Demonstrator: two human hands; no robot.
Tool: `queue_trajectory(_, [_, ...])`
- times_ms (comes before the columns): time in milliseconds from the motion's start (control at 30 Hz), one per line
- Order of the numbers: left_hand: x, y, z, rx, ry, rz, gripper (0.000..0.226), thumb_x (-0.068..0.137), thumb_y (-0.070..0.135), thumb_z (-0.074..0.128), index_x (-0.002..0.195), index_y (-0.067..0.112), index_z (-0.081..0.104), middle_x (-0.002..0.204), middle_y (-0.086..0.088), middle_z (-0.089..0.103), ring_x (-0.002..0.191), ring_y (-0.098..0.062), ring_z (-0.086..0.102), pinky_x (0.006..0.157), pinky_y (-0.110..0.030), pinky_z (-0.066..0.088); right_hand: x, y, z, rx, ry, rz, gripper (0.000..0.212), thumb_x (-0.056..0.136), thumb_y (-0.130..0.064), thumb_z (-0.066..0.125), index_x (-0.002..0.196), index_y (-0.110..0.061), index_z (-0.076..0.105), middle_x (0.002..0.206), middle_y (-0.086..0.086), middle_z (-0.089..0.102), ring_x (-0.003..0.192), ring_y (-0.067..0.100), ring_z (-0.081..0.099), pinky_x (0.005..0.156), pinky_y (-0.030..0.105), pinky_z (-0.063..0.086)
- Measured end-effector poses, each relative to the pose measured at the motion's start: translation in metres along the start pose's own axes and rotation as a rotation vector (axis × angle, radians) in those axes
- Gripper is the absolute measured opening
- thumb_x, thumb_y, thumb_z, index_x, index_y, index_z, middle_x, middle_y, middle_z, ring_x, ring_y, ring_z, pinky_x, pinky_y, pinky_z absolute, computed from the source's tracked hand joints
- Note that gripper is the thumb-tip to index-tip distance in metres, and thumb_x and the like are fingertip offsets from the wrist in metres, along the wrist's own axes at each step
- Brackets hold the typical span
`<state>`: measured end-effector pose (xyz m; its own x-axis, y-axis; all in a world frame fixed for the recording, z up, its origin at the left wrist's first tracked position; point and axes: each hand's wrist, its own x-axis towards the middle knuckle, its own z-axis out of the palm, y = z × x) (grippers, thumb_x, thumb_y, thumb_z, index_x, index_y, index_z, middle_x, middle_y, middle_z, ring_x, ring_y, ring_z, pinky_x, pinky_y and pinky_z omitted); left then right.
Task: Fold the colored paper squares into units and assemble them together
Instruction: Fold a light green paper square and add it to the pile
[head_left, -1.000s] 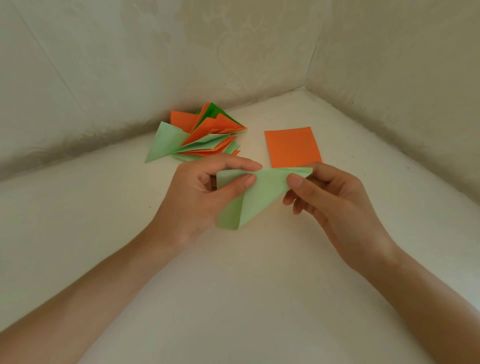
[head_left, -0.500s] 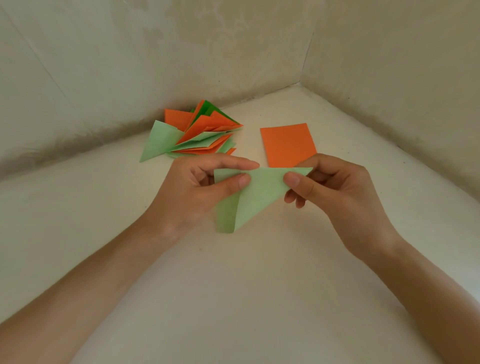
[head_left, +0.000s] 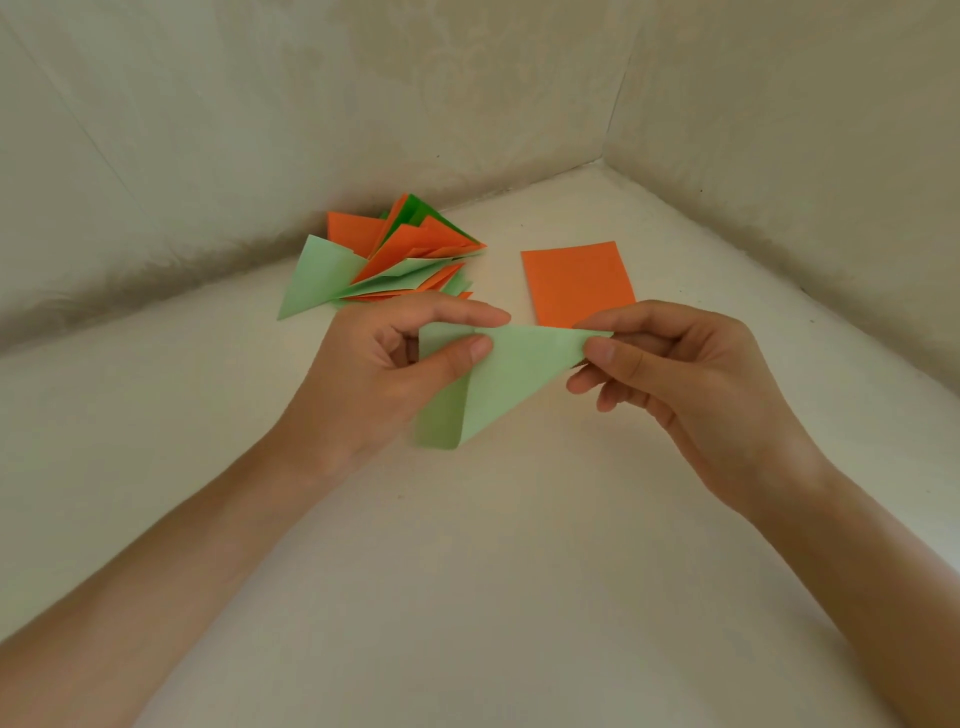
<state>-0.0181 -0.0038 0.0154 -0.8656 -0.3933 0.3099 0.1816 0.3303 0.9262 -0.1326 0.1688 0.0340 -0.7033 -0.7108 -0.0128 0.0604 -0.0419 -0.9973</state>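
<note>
FLOOR: floor (head_left: 493, 571) off-white, matte, flat | WALLS: left wall (head_left: 208, 130) and right wall (head_left: 805, 130), beige, mottled, faint pattern, joined at a vertical corner (head_left: 615, 93) | BASE: dark smudged band (head_left: 156, 291) along foot of left wall | LIGHT: soft, diffuse, weak shadows
</note>
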Motion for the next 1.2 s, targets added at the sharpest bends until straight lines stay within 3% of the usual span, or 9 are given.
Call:
queue_trajectory(200, [-0.0004, 0.0021, 0.0014, 0.052, 0.004, 0.033, 0.022, 0.081, 0.014, 0.069, 0.091, 0.033, 0.068, 0.081, 0.026, 0.066, 0.072, 0.006, 0.055, 0.064, -0.007, 0.039, -0.0006, -0.0006, 0.0012, -0.053, 0.063, 0.011, 0.011, 0.079, 0.002, 0.063, 0.086, -0.003, 0.068, 0.069, 0.007, 0.072, 0.06, 0.016, 0.068, 0.052, 0.021, 0.053])
queue_trajectory(333, [0.0, 0.0003, 0.0005, 0.093, 0.013, 0.028, 0.021, 0.08, 0.023, 0.068, 0.093, 0.039, 0.072, 0.085, 0.024, 0.068, 0.068, -0.029, 0.052, 0.058, -0.032, 0.041, -0.001, -0.0025, 0.0026, -0.043, 0.082, 0.02, 0.01, 0.079, 0.002, 0.062, 0.083, -0.005, 0.068, 0.07, 0.006, 0.072, 0.059, 0.017, 0.069, 0.052, 0.022, 0.053])
queue_trajectory(433, [-0.0002, 0.0009, 0.0006, 0.086, 0.003, 0.034, 0.023, 0.081, 0.017, 0.066, 0.093, 0.037, 0.069, 0.08, 0.027, 0.066, 0.059, -0.007, 0.047, 0.056, -0.014, 0.034, -0.0012, -0.0035, 0.0037, -0.047, 0.078, 0.028, 0.009, 0.079, 0.002, 0.063, 0.081, -0.005, 0.069, 0.071, 0.007, 0.072, 0.06, 0.018, 0.069, 0.052, 0.022, 0.055])
queue_trajectory(500, [-0.0004, 0.0009, 0.0012, 0.092, -0.002, 0.025, 0.022, 0.081, 0.018, 0.066, 0.093, 0.036, 0.069, 0.079, 0.027, 0.066, 0.057, -0.008, 0.045, 0.056, -0.012, 0.032, -0.0015, -0.0041, 0.0036, -0.051, 0.08, 0.027, 0.009, 0.079, 0.001, 0.063, 0.081, -0.005, 0.069, 0.071, 0.008, 0.072, 0.06, 0.018, 0.069, 0.052, 0.023, 0.055])
queue_trajectory(567, [-0.0002, 0.0005, 0.001, 0.077, -0.004, 0.011, 0.023, 0.08, 0.02, 0.066, 0.095, 0.037, 0.07, 0.083, 0.025, 0.067, 0.064, -0.015, 0.052, 0.06, -0.016, 0.036, -0.0019, -0.0045, 0.0034, -0.056, 0.081, 0.025, 0.009, 0.08, 0.002, 0.062, 0.082, -0.004, 0.069, 0.07, 0.008, 0.072, 0.059, 0.018, 0.069, 0.052, 0.022, 0.055])
queue_trajectory(667, [0.0003, 0.0, 0.0001, 0.029, -0.017, -0.009, 0.02, 0.08, 0.018, 0.065, 0.092, 0.032, 0.069, 0.086, 0.024, 0.068, 0.082, 0.005, 0.059, 0.072, -0.01, 0.041, -0.002, -0.0049, 0.003, -0.066, 0.08, 0.026, 0.009, 0.081, 0.002, 0.062, 0.081, -0.004, 0.069, 0.069, 0.007, 0.072, 0.058, 0.017, 0.069, 0.052, 0.022, 0.054])
queue_trajectory(933, [0.0002, 0.0029, 0.0025, -0.076, -0.024, -0.07, 0.017, 0.077, 0.015, 0.069, 0.092, 0.023, 0.068, 0.082, 0.019, 0.07, 0.079, 0.004, 0.063, 0.071, -0.011, 0.048, -0.0014, -0.0054, 0.0022, -0.079, 0.086, 0.033, 0.01, 0.082, 0.002, 0.061, 0.079, -0.004, 0.068, 0.067, 0.008, 0.072, 0.058, 0.017, 0.069, 0.052, 0.021, 0.055])
queue_trajectory(1100, [-0.0007, -0.0001, 0.0023, -0.056, -0.016, -0.063, 0.021, 0.077, 0.017, 0.068, 0.092, 0.031, 0.072, 0.087, 0.006, 0.072, 0.072, -0.027, 0.057, 0.066, -0.026, 0.044, -0.0007, -0.0056, 0.002, -0.06, 0.097, 0.037, 0.011, 0.081, 0.003, 0.062, 0.079, -0.005, 0.069, 0.067, 0.008, 0.072, 0.058, 0.017, 0.069, 0.053, 0.022, 0.055])
queue_trajectory(1200, [0.0, 0.001, 0.0003, -0.06, -0.023, -0.06, 0.02, 0.077, 0.019, 0.067, 0.086, 0.035, 0.074, 0.079, 0.009, 0.07, 0.071, -0.018, 0.056, 0.062, -0.018, 0.043, -0.0009, -0.0051, 0.0023, -0.058, 0.095, 0.034, 0.01, 0.081, 0.002, 0.062, 0.079, -0.005, 0.069, 0.068, 0.009, 0.072, 0.058, 0.017, 0.069, 0.053, 0.022, 0.055])
